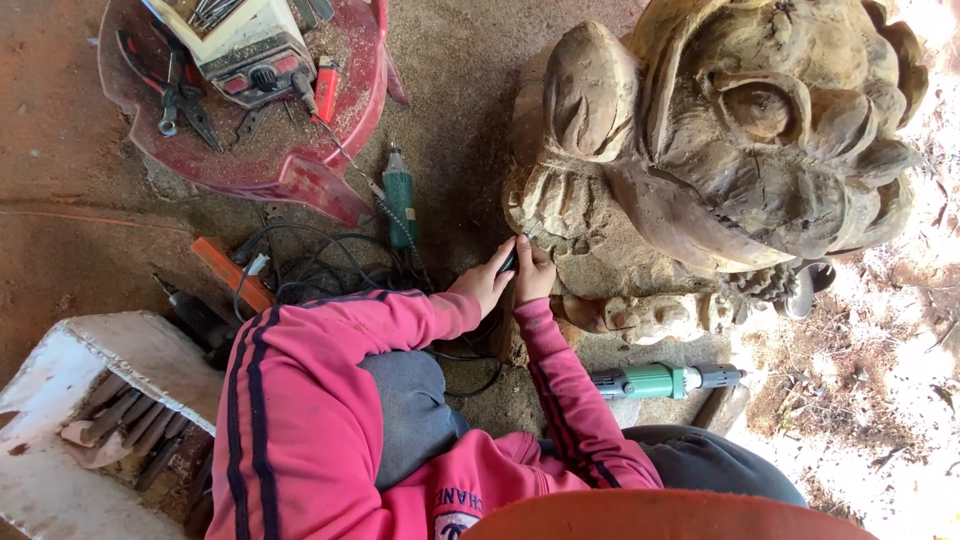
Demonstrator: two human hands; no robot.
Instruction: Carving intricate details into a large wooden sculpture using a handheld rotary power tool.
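A large pale wooden carving (720,130) with rounded, curled shapes stands on the dirt ground in front of me. My left hand (484,282) and my right hand (533,272) meet at its lower left edge. Together they grip a small dark hand tool (507,262), whose tip is pressed against the wood. Both arms are in pink sleeves with dark stripes. The tool's working end is hidden between my fingers.
A green power tool (655,381) lies by my right knee, another green tool (399,195) to the left of the carving. Black cables (320,270) and an orange tool (232,272) lie nearby. A red stool (300,170) carries pliers and a device. A white box (60,460) holds several chisels.
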